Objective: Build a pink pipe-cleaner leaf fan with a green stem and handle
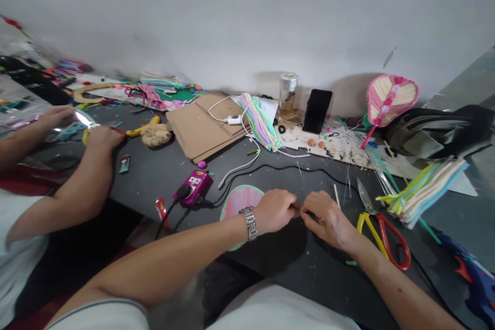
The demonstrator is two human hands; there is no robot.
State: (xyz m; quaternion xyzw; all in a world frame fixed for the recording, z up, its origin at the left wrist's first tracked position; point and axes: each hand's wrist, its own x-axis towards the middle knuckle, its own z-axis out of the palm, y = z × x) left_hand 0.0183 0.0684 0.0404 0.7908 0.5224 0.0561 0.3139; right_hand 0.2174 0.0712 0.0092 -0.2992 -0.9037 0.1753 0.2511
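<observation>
My left hand (275, 210), with a metal watch (250, 223) on the wrist, is pinched shut over the dark table, fingertips meeting those of my right hand (328, 217). Both pinch something very small between them that I cannot make out. A round pink fan with a green rim (238, 200) lies flat just left of my left hand, partly under my wrist. Scissors with a yellow and a red handle (382, 232) lie right of my right hand, blades pointing away.
A pink power strip (193, 185) with black cable sits left of the fan. Bundles of coloured pipe cleaners (261, 121) (425, 188), cardboard (204, 126), a jar (288, 95), a phone (317, 111) and a finished heart-shaped fan (390, 98) stand further back. Another person's hands (98, 136) work at far left.
</observation>
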